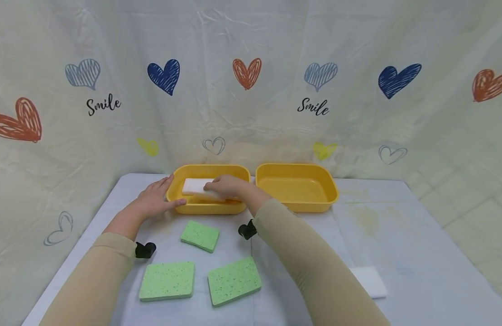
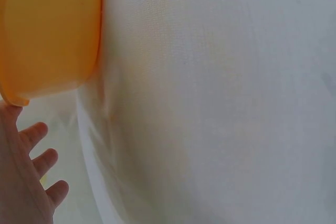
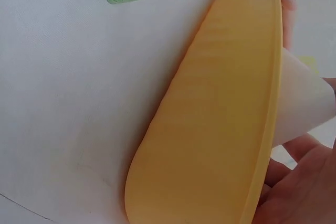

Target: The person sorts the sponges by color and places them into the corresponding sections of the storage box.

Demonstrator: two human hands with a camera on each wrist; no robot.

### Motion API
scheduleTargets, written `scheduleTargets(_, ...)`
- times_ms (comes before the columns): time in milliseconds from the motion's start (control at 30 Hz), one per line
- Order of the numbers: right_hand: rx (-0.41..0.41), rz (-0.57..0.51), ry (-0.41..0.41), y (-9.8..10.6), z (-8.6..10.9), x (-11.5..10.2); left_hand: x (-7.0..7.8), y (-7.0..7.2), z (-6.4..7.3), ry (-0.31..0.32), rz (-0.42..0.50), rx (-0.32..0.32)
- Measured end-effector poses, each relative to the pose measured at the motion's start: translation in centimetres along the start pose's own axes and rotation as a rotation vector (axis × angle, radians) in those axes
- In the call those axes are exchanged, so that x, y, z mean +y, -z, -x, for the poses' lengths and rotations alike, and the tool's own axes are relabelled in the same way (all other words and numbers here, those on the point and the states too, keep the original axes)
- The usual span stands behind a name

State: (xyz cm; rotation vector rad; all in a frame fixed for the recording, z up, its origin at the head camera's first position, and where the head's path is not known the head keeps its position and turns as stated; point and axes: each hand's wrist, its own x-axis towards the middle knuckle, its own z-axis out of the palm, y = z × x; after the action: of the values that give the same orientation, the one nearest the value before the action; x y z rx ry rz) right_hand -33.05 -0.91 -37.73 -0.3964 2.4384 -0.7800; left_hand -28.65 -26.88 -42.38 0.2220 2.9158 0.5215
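White sponge [image 1: 195, 186] looks light and squishy, so just pinch an edge like the right hand [image 1: 228, 184] does, left hand [image 1: 155, 199] spread against the left yellow tray [image 1: 206, 209].

Head cam looks forward and down at the table [image 1: 430, 262]; wrist cams sit way closer, tipped sideways, sharing the left tray [image 1: 210, 208], probably, since left wrist crops it.

the white rectangular pad [image 1: 195, 186] is held at a tilt inside the left-hand yellow tray [image 1: 210, 208], partly projecting above its rim. the tray, open-topped with rounded corners, stands upright near the far edge of the table [image 1: 413, 258].
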Motion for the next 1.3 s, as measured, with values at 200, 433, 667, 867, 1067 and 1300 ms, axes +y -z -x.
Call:
scheduleTargets(200,0.033,-0.012,0.048,0.8,0.2,0.2,0.1,0.1,0.1,0.006,0.002,-0.018)
scheduleTargets(433,0.141,0.05,0.176,1.0,-0.4,1.0,0.1,0.2,0.1,0.012,0.016,-0.015)
scheduleTargets(667,0.247,0.374,0.219,-0.2,-2.2,0.8,-0.1,-0.1,-0.2,0.012,0.007,-0.007)
scheduleTargets(867,0.253,0.495,0.218,-1.2,-3.1,-0.3,0.0,0.0,-0.1,0.019,0.01,-0.004)
scheduleTargets(1067,0.276,0.528,0.197,-2.3,-4.0,-1.1,-0.3,-0.3,-0.4,0.005,-0.001,0.005)
scheduleTargets(1300,0.272,0.508,0.181,-2.9,-4.4,-1.3,-0.5,-0.4,-0.4,0.013,0.003,0.0)
